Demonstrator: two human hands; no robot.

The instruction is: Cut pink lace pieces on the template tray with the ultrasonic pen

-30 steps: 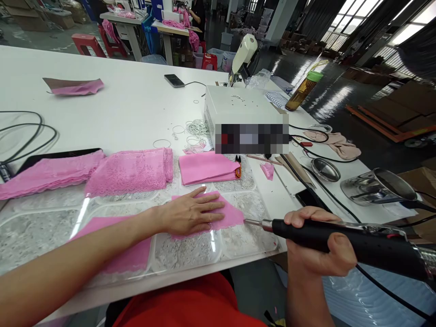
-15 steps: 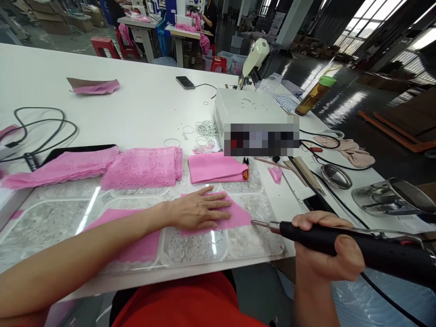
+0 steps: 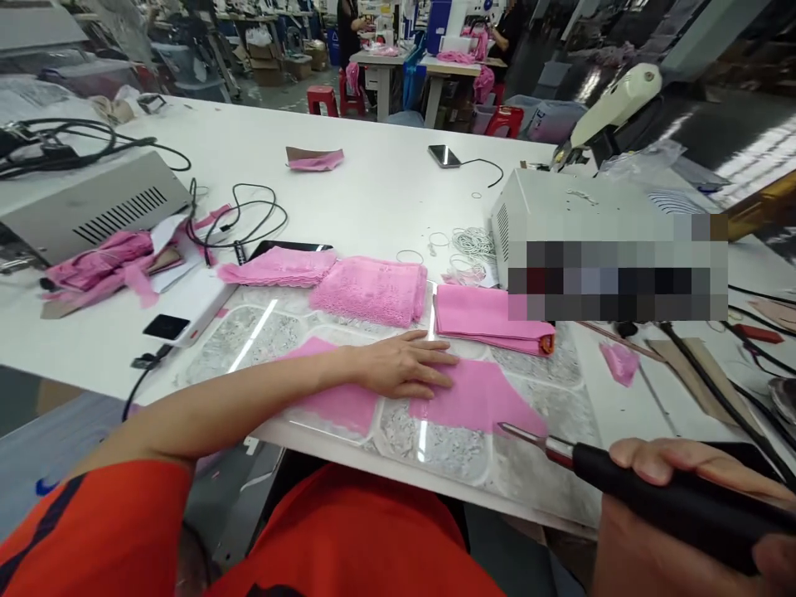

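Note:
My left hand [image 3: 404,365] lies flat, fingers spread, on a pink fabric piece [image 3: 485,398] near the table's front edge. In my right hand [image 3: 634,543] is a black-handled cutter [image 3: 622,481] with a slim pointed metal tip. That tip is at the fabric's front edge, left of its right corner; whether it touches cannot be made out. Beneath my left forearm lies another pink piece [image 3: 339,406]. Folded pink fabric [image 3: 491,315] and a lacy pink stack [image 3: 373,290] sit just behind. Clear sheeting with a marbled look covers the work area [image 3: 429,448].
A grey-white box [image 3: 560,199] with a blurred front stands behind on the right. Another vented box [image 3: 105,207], pink scraps [image 3: 112,265] and a white power bank [image 3: 199,315] are at left. A phone [image 3: 444,156] lies farther back. Black cables [image 3: 709,373] run at right.
The view has swung left, showing more of the table's left side. The cutter's tip has moved from the fabric's right corner leftward along its front edge. My left hand stays on the fabric.

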